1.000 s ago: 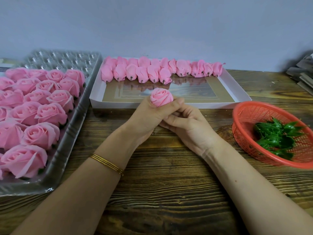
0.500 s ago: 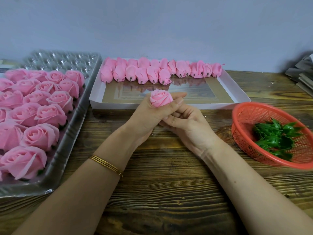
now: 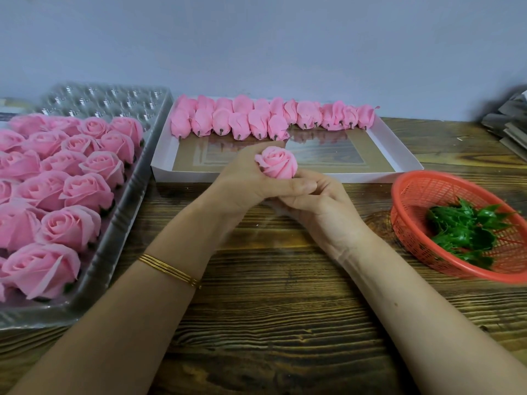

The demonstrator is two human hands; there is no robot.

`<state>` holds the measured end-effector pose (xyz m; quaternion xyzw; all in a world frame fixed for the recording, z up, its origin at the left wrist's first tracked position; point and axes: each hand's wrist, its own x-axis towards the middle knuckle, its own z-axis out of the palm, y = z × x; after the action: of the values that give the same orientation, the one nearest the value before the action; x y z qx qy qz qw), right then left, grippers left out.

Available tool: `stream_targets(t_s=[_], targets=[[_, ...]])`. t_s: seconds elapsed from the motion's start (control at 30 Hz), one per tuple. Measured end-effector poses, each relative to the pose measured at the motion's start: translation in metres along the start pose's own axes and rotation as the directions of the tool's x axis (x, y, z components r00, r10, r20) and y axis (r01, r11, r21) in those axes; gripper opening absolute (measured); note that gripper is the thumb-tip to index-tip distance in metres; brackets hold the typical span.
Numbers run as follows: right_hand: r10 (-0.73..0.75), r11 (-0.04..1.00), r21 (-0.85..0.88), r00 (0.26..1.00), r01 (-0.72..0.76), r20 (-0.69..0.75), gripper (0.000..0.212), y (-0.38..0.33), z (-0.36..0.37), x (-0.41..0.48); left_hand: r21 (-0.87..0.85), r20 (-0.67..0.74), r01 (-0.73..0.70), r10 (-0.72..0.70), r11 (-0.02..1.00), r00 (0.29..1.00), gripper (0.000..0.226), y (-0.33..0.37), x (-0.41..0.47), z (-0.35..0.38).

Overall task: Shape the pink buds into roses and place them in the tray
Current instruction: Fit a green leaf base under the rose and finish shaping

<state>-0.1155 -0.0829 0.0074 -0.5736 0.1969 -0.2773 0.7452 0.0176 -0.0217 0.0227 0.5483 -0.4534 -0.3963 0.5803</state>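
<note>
A red plastic mesh basket [image 3: 402, 212] sits on the right of the dark wooden counter [image 3: 271, 323], holding green plastic leaf pieces [image 3: 462, 232]. A shallow white box [image 3: 182, 174] lies far centre. A grey stack of sheets [image 3: 510, 124] rests far right, by the pale wall [image 3: 256, 38].

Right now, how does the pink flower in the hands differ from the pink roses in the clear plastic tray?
Openness: the held pink flower is tight, one outer petal flaring at its left; the pink roses in the clear plastic tray have outer petals spread wide.
Support: the held flower is gripped by the left hand above the wooden table; the tray roses sit in rows.
Shared: same pink, spiral centres.
</note>
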Motion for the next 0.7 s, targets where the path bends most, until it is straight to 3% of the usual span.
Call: stream_targets(t_s=[0.07, 0.13, 0.33, 0.4, 0.5, 0.57, 0.7], targets=[[0.005, 1.000, 0.010, 1.000, -0.005, -0.017, 0.023, 0.000, 0.000, 0.001, -0.022, -0.087, 0.055, -0.056, 0.998, 0.995, 0.100, 0.009, 0.001, -0.004], [0.003, 1.000, 0.027, 1.000, -0.003, -0.003, 0.026, 0.001, 0.000, 0.002, -0.038, -0.160, 0.073, -0.079, 0.997, 0.984, 0.112, 0.018, 0.000, -0.007], [-0.029, 0.999, 0.015, 0.999, 0.029, 0.031, 0.024, 0.004, -0.001, 0.005, 0.242, -0.222, 0.028, 0.027, 0.970, 0.975, 0.074, 0.044, -0.005, -0.008], [-0.034, 0.999, 0.014, 0.999, 0.034, 0.036, 0.026, 0.004, -0.001, 0.005, 0.460, -0.191, 0.055, 0.039, 0.886, 0.981, 0.073, 0.046, -0.006, -0.006], [-0.051, 0.999, -0.016, 0.999, 0.052, 0.016, 0.024, 0.006, -0.002, 0.005, 0.757, -0.125, 0.080, 0.024, 0.649, 0.992, 0.070, 0.042, -0.005, -0.003], [-0.056, 0.998, -0.041, 0.998, 0.056, 0.007, 0.018, 0.008, -0.003, 0.005, 0.819, -0.107, 0.101, -0.023, 0.565, 0.994, 0.072, 0.040, -0.006, 0.000], [-0.078, 0.989, -0.130, 0.997, 0.075, -0.025, 0.016, 0.009, -0.002, 0.005, 0.843, -0.106, 0.112, -0.042, 0.526, 0.993, 0.056, 0.038, -0.008, 0.006]])
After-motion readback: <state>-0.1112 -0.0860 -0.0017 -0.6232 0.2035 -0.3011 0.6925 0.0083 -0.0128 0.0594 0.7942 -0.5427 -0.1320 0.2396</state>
